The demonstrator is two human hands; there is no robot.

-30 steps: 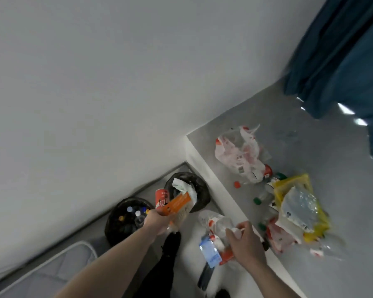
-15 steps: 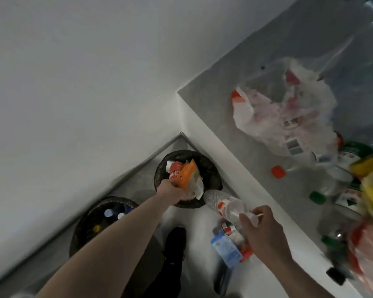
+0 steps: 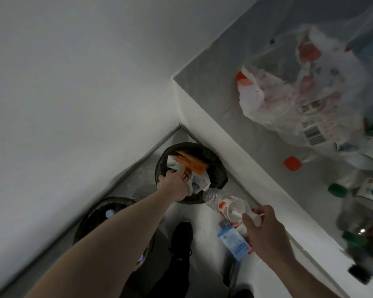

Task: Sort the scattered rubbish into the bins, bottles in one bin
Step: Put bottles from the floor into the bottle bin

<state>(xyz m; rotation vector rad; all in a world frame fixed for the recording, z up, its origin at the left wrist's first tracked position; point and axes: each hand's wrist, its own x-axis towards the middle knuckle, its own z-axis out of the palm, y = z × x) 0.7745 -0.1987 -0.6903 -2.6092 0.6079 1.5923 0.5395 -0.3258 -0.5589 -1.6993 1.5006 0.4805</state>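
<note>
The left hand [image 3: 174, 183] releases wrappers into the far bin [image 3: 215, 166], grip opening. The right hand [image 3: 265, 231] grips a bottle [image 3: 224, 204]; the near bin [image 3: 95, 214] holds bottles. Much rubbish [image 3: 289, 93] remains on the surface [image 3: 209, 87].

— Where are my bins?
— Both on the floor by the wall: the far bin [image 3: 215, 168] sits in the corner beside the table [image 3: 241, 160], the near bin [image 3: 91, 218] left of it, under my left arm.
</note>
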